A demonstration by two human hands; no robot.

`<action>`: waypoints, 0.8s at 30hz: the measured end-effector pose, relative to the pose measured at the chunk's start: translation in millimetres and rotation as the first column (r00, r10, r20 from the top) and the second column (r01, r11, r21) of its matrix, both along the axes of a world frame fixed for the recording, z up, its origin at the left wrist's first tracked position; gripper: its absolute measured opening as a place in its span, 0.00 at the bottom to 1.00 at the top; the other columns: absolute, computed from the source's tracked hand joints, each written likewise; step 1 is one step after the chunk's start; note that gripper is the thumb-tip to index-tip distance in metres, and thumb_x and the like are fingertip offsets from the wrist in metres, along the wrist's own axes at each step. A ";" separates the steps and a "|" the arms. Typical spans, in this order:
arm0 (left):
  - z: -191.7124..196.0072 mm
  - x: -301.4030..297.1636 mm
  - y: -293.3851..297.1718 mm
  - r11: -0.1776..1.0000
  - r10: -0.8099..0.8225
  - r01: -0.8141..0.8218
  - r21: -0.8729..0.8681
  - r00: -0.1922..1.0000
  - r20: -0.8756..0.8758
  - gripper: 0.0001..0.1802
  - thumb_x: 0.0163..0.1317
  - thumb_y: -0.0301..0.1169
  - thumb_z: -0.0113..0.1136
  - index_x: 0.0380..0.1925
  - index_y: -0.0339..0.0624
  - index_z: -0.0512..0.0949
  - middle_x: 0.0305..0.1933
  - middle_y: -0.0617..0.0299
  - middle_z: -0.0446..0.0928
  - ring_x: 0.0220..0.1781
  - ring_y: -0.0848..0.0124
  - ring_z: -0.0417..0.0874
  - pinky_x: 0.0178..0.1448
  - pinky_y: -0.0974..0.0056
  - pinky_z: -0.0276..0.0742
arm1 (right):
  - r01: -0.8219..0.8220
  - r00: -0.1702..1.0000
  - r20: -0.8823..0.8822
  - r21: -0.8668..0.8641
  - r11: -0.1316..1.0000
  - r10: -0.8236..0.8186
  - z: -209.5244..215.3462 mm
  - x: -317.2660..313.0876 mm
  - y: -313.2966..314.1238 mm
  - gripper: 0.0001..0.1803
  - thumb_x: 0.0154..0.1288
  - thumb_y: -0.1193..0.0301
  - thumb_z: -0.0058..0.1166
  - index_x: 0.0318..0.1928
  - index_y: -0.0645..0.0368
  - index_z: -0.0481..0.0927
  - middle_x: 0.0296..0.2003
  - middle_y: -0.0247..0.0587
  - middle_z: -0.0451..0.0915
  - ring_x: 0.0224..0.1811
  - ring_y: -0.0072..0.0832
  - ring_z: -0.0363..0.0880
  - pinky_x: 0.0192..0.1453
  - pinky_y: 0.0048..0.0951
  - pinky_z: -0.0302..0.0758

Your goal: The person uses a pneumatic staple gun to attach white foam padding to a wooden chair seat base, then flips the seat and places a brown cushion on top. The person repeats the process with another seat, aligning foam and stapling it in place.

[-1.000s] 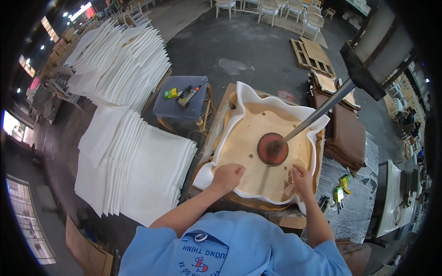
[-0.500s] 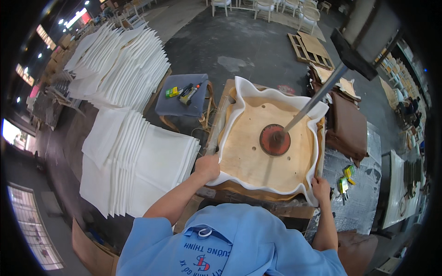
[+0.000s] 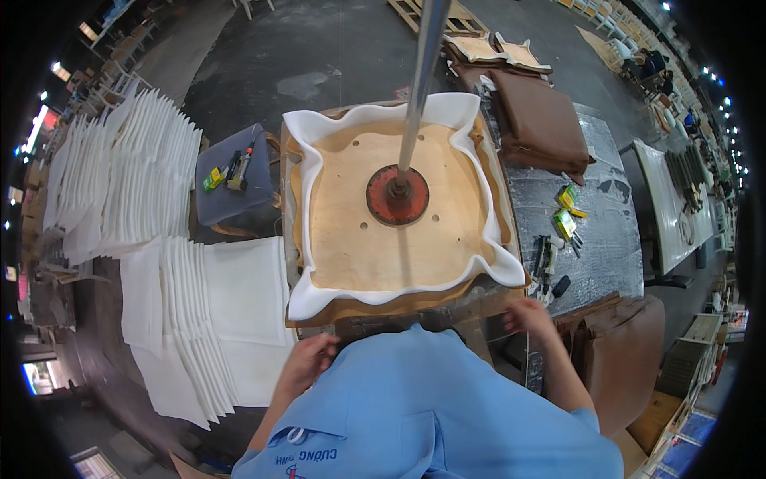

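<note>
A thin wooden seat board [image 3: 343,247] lies flat under a red round press plate [image 3: 383,206] on a metal rod [image 3: 420,88]. White foam padding [image 3: 303,263] stands up in wavy folds around the board's edge, over a layer of brown cover material [image 3: 383,310]. Just off the near left corner of this stack is my left hand [image 3: 312,358], its fingers loosely bent and nothing seen in them. My right hand [image 3: 528,318] hovers by the near right corner, slightly blurred, with its fingers apart. Neither hand touches the foam.
Tall stacks of white foam sheets [image 3: 239,279] stand on the left. A grey-blue stool [image 3: 227,195] carries small tools and a box. To the right, a silver-covered table [image 3: 606,239] holds brown upholstery pieces [image 3: 538,124], small boxes and tools. More brown material [image 3: 626,343] sits near right.
Both my hands have let go of the foam and cover edges and drawn back toward me. The view has shifted, so the seat stack now appears farther left and squarer.
</note>
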State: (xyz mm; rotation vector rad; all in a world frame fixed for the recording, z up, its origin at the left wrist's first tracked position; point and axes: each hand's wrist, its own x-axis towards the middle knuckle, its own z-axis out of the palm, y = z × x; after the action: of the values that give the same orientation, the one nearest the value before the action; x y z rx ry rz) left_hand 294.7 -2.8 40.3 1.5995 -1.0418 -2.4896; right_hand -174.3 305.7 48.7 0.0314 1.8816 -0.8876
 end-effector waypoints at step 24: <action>-31.0 -145.3 20.0 0.982 0.118 -0.113 0.153 0.993 -0.026 0.32 0.88 0.57 0.48 0.34 0.42 0.83 0.23 0.58 0.83 0.20 0.62 0.81 0.30 0.55 0.81 | 0.126 0.933 0.357 -0.219 0.968 -0.040 -22.4 87.5 -125.7 0.28 0.88 0.48 0.51 0.33 0.54 0.79 0.18 0.33 0.74 0.16 0.29 0.73 0.23 0.34 0.72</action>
State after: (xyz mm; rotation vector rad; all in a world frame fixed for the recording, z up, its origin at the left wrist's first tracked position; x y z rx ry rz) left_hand 149.4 17.2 9.3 1.5966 -0.7493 -2.5628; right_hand -86.9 180.0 26.3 0.1165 1.4420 -1.0856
